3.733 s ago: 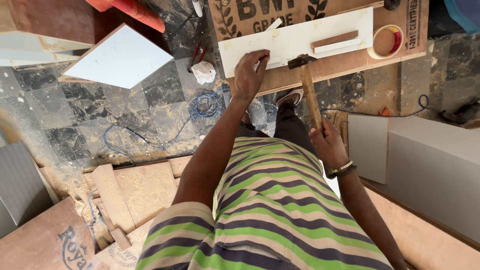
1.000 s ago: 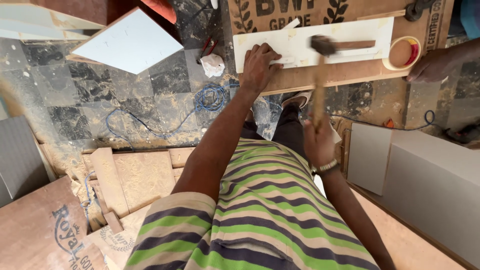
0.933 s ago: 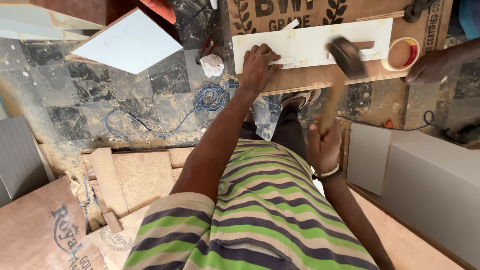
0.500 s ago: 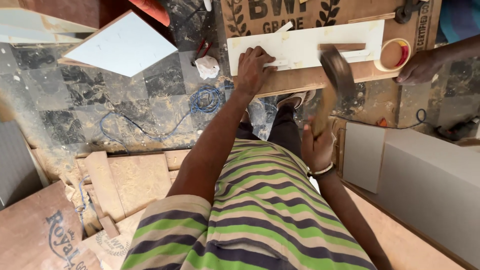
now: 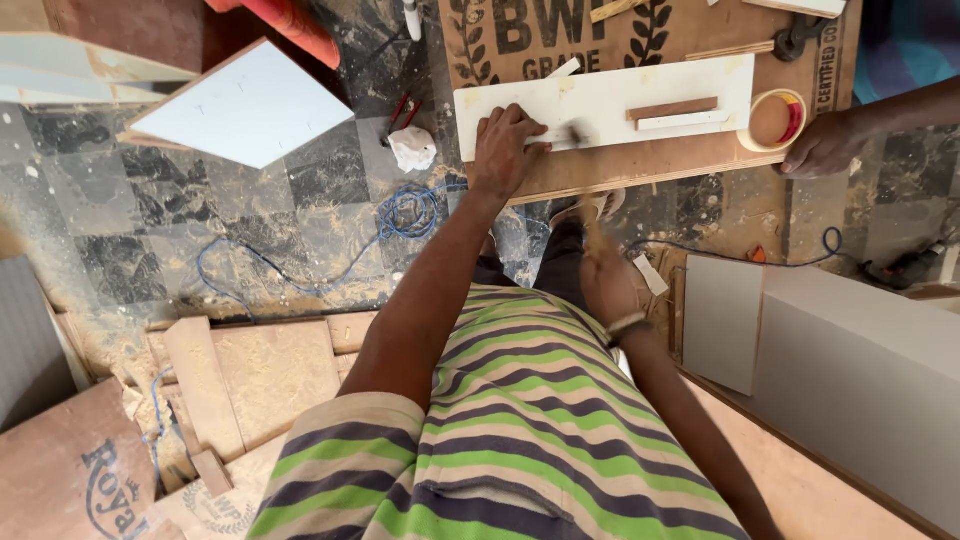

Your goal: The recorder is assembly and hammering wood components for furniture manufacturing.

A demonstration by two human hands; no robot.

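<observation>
My left hand (image 5: 505,150) presses flat on a long white board (image 5: 610,100) that lies on a brown plywood sheet (image 5: 640,40). My right hand (image 5: 610,285), with a band on its wrist, grips the handle of a hammer; both are blurred by motion. The hammer's head (image 5: 578,131) shows as a dark smear on the white board, just right of my left fingers. A short brown wooden strip (image 5: 672,108) and a thin white strip lie on the board further right.
Another person's hand (image 5: 825,145) rests on the plywood edge beside a roll of tape (image 5: 775,118). A blue cord (image 5: 400,215) loops over the dusty tiled floor. A white panel (image 5: 245,105) lies at the left, white boxes (image 5: 850,360) at the right, wood offcuts (image 5: 230,380) lower left.
The hammer was raised to the right of my left hand and has swung down and left onto the white board. My left hand has stayed on the board.
</observation>
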